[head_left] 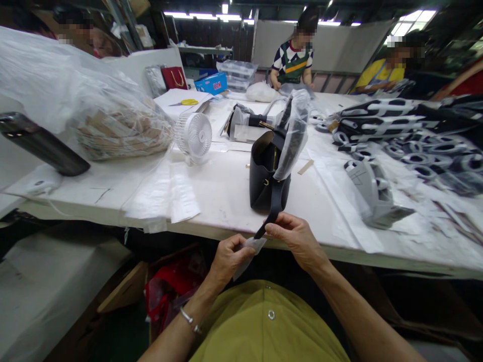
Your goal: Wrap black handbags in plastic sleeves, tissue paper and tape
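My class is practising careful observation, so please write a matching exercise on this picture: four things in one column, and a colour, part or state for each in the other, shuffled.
Things:
1. bag strap
2. fan
3. scissors
4. box

Descriptions:
A. has yellow handles
B. blue, with red lettering
C. black, gripped by the right hand
D. white, with a round grille

Right pairs: 1-C, 2-D, 3-A, 4-B
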Available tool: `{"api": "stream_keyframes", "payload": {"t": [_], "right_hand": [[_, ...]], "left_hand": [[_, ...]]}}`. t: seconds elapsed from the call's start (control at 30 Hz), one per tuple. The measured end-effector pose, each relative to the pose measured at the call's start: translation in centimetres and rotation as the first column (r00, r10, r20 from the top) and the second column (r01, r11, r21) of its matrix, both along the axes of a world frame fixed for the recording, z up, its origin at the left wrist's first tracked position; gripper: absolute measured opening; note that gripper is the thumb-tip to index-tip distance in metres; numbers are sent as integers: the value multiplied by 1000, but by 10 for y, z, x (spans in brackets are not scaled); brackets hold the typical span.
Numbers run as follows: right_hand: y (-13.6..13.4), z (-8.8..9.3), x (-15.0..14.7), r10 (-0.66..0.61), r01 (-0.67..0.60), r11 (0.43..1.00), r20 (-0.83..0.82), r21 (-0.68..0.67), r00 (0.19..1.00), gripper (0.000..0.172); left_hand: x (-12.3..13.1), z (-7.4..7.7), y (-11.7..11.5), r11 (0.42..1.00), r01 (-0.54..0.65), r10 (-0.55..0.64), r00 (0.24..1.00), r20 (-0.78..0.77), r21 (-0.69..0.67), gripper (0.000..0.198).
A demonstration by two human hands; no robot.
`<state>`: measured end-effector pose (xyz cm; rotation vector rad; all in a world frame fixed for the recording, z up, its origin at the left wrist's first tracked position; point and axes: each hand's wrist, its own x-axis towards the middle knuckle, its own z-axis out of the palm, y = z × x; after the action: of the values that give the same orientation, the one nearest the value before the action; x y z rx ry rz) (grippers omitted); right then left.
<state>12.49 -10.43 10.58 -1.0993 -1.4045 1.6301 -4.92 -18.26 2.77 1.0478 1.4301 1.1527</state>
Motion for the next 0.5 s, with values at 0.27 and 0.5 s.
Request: {"api": "stream_keyframes", "payload": {"t": [0.27, 0.5], "right_hand": [[1, -3, 2, 26, -27, 999, 30, 17, 999, 25], [3, -3, 1, 32, -34, 999, 60, 35, 998, 26]], "left_hand": [[0, -8, 2, 999, 36, -39, 996, 84, 37, 38], [2, -2, 3, 996, 71, -77, 989, 130, 53, 36]]}}
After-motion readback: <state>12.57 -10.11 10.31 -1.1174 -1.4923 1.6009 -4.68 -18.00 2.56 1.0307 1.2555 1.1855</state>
